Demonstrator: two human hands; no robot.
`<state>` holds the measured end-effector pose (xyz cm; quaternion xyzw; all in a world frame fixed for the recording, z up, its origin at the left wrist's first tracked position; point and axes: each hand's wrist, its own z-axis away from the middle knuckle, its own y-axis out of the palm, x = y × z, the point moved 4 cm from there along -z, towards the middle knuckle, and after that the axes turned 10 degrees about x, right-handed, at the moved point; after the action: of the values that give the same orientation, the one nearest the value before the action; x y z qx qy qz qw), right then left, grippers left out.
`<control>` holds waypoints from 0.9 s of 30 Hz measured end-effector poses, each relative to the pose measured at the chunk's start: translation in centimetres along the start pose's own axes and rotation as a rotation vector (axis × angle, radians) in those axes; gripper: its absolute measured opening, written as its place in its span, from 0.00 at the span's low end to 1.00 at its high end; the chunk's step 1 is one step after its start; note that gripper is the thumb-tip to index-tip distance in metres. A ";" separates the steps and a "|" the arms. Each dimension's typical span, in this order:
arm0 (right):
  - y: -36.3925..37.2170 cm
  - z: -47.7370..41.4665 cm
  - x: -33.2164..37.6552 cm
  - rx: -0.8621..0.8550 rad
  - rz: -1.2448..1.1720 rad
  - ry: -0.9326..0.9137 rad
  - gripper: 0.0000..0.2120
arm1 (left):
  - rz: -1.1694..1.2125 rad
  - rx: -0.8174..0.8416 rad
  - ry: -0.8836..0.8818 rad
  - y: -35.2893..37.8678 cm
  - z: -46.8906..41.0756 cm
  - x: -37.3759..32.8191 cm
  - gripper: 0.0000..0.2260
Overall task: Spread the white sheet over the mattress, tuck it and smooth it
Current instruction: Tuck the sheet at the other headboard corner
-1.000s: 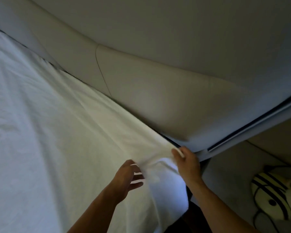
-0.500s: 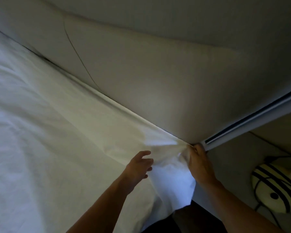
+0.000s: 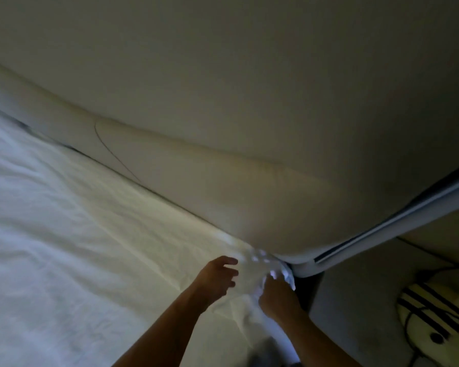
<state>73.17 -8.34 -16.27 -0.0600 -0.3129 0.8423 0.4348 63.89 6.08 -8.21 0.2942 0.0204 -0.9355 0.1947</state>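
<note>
The white sheet (image 3: 72, 234) lies wrinkled over the mattress and fills the left half of the view. Its corner is bunched at the bed's head corner, beside the padded beige headboard (image 3: 223, 186). My right hand (image 3: 276, 298) grips that bunched corner, fingers buried in the blurred fabric. My left hand (image 3: 217, 276) hovers just left of the bunch with fingers spread, touching or nearly touching the cloth. The mattress itself is hidden under the sheet.
A pale wall rises behind the headboard. A grey rail (image 3: 382, 229) runs diagonally at the right. On the floor at lower right lies a round cream cushion with black stripes (image 3: 440, 319). A dark gap shows beside the bed corner.
The view swung and is now blurred. My right hand pulled back from the headboard corner, bunching the sheet corner. My left hand stayed beside it with fingers apart.
</note>
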 end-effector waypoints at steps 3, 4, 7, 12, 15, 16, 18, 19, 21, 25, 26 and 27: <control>-2.5 1.9 2.2 -0.047 -0.047 -0.096 0.24 | -0.117 -0.021 -0.045 -1.4 2.2 -2.5 0.13; -3.6 2.1 2.7 -0.063 -0.060 -0.133 0.24 | -0.167 -0.035 -0.032 -2.2 3.3 -3.8 0.12; -7.7 2.9 6.5 -0.064 -0.050 -0.232 0.19 | -0.311 -0.101 0.026 -5.9 7.3 -7.7 0.08; -12.3 -0.2 15.0 -0.236 -0.112 -0.402 0.20 | -0.987 -0.296 0.177 -14.0 8.7 -10.7 0.11; -10.9 -5.5 20.4 -0.267 -0.192 -0.467 0.19 | -1.262 -0.342 0.234 -20.6 6.2 -9.4 0.12; -10.3 -7.8 21.6 -0.279 -0.220 -0.460 0.21 | -1.313 -0.354 0.241 -23.2 4.6 -8.7 0.13; -7.4 -11.8 23.3 -0.281 -0.224 -0.377 0.29 | -1.367 -0.349 0.221 -27.8 2.3 -6.2 0.14; -4.7 -13.9 24.3 -0.306 -0.208 -0.290 0.34 | -1.433 -0.309 0.229 -30.4 0.4 -4.0 0.16; -1.9 -15.7 24.2 -0.349 -0.158 -0.184 0.41 | -1.505 -0.243 0.239 -33.2 -1.6 -1.3 0.21; 0.0 -15.2 25.6 -0.503 -0.131 -0.019 0.40 | -1.426 -0.242 0.371 -40.0 -4.2 4.3 0.27; -0.2 -14.8 25.7 -0.487 -0.130 0.026 0.39 | -1.397 -0.226 0.388 -41.3 -4.2 5.3 0.27; -0.3 -14.3 26.6 -0.453 -0.131 0.081 0.38 | -1.359 -0.198 0.377 -43.1 -3.5 6.5 0.28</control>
<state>62.37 19.03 -22.91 -0.1693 -0.4793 0.7174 0.4764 44.70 44.08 -18.01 0.3541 0.3173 -0.7770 -0.4126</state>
